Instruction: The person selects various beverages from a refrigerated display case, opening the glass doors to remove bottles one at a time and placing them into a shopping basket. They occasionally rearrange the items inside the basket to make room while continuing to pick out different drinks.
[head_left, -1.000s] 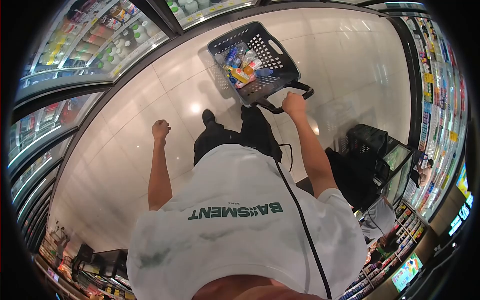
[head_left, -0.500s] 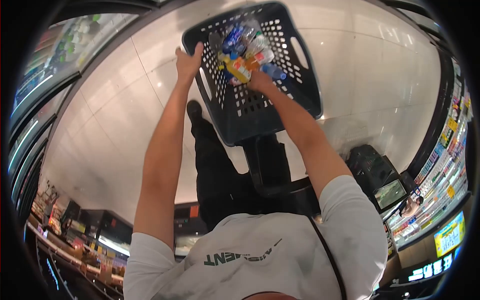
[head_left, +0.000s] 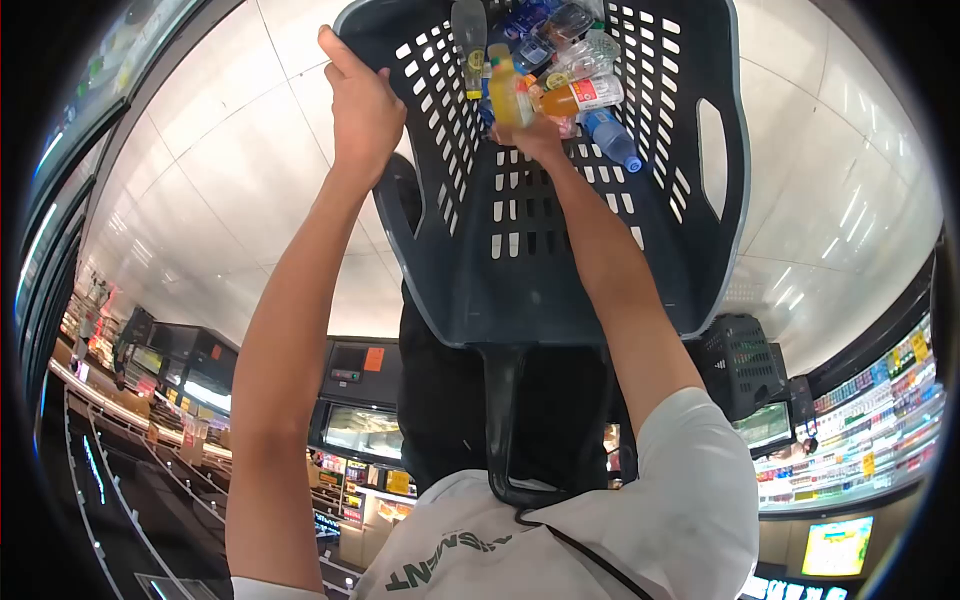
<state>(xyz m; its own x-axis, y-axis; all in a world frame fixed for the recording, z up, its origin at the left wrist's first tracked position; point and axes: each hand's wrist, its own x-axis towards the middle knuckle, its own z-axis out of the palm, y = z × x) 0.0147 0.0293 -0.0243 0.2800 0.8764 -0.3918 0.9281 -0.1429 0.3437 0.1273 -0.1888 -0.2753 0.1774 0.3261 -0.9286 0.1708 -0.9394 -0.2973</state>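
A dark grey shopping basket [head_left: 575,300] with slotted walls is in front of me, and plastic bottles lie at its far end. My right hand [head_left: 535,138] reaches inside, closed around the lower part of a yellow drink bottle [head_left: 508,88], which stands tilted. Beside it lie an orange drink bottle [head_left: 565,98] with a white label and a blue bottle [head_left: 612,138]. A clear bottle [head_left: 470,40] leans near the left wall. Just outside the basket's left rim is my left hand [head_left: 365,118], holding nothing, its thumb and a finger apart.
A black cart handle [head_left: 500,420] extends from the basket toward my body. Another dark basket [head_left: 745,355] stands at right. Stocked shelves [head_left: 870,420] line the right side, and glass-fronted cases [head_left: 75,190] the left. Pale tiles [head_left: 240,170] cover the floor.
The basket appears larger and closer, with its far end higher in view. The yellow bottle in my right hand has gone from lying slanted to more upright.
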